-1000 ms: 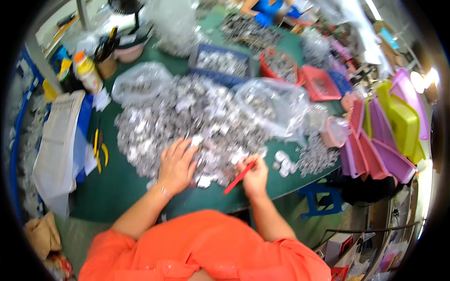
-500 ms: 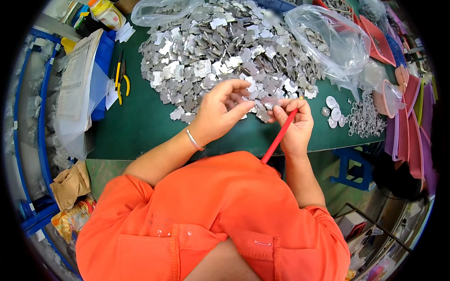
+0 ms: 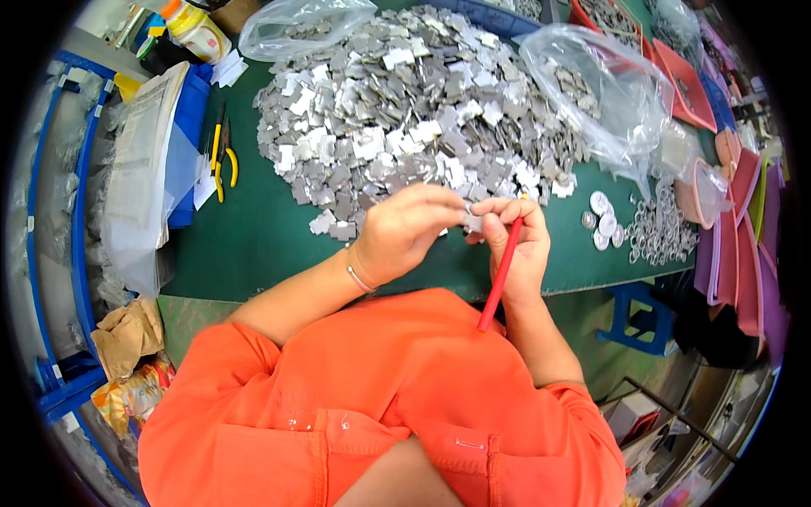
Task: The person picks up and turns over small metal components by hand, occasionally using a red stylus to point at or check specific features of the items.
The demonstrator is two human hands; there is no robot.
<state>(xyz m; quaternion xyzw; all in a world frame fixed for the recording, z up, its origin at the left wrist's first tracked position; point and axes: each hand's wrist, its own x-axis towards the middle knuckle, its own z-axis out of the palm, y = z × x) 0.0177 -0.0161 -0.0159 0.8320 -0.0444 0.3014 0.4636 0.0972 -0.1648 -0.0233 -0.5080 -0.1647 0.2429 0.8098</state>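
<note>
Green bench (image 3: 253,245) carries a big heap of small flat grey metal pieces (image 3: 405,110), spread from its middle to the far edge. Clear plastic bag (image 3: 608,93) lies at the heap's right side, with more of the same pieces inside. Second clear bag (image 3: 296,21) sits at the far left of the heap. Near the right edge: a few round silver discs (image 3: 601,221) laid flat, and just beside them a loose pile of metal rings (image 3: 655,232). Red and pink trays (image 3: 748,245) stand stacked at the far right. Yellow-handled pliers (image 3: 222,160) lie left of the heap, next to a stack of papers (image 3: 139,160).

My left hand (image 3: 405,232) is held over the near edge of the bench, fingers curled shut, pinching one small metal piece (image 3: 471,221) between thumb and fingertips. A thin bracelet sits at that wrist. My right hand (image 3: 519,241) meets it from the right, fingertips touching the same piece. The right fingers are also closed around a red pencil (image 3: 501,272), which runs down from the fist toward my orange shirt (image 3: 355,406). The held piece sits between both hands, just in front of the heap's near rim and apart from it.
</note>
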